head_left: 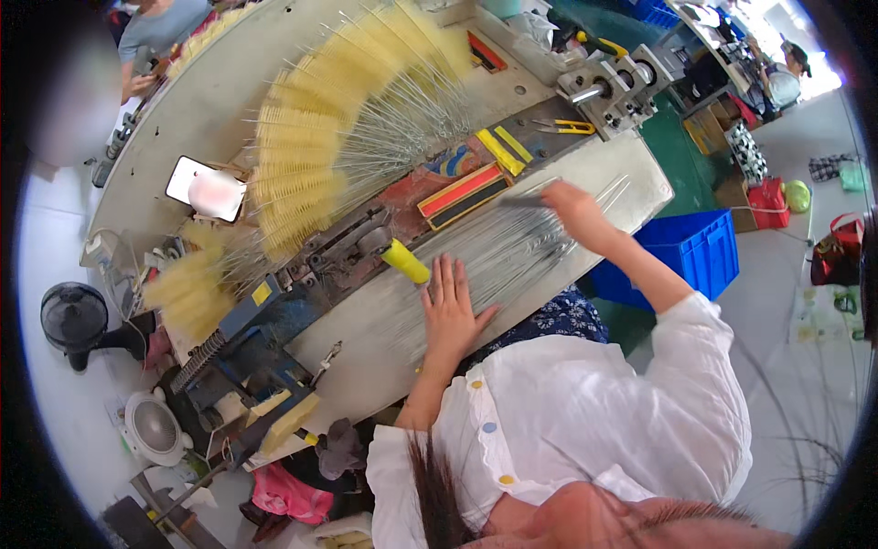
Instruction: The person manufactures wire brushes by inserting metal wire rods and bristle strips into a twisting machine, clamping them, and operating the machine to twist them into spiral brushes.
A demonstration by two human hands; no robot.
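Note:
Many thin silvery wires (540, 240) lie spread lengthwise over the pale worktop before me. My left hand (448, 306) lies flat on the wires, its fingers stretched out beside a yellow-wrapped handle (404, 261) on the machine. Farther right, my right hand (581, 218) is closed on the end of a dark, flat bar (524, 201) held over the wires; its exact kind is unclear. Behind the wires sits a narrow wooden-edged tray (465, 196) with red and black strips.
A wide fan of yellow bristle brushes (302, 156) on wire stems covers the back. Yellow-handled snips (562, 125) lie near a metal roller device (615, 87). A phone (206, 189) stands at left. A blue crate (686, 256) is at right. Other people are beyond.

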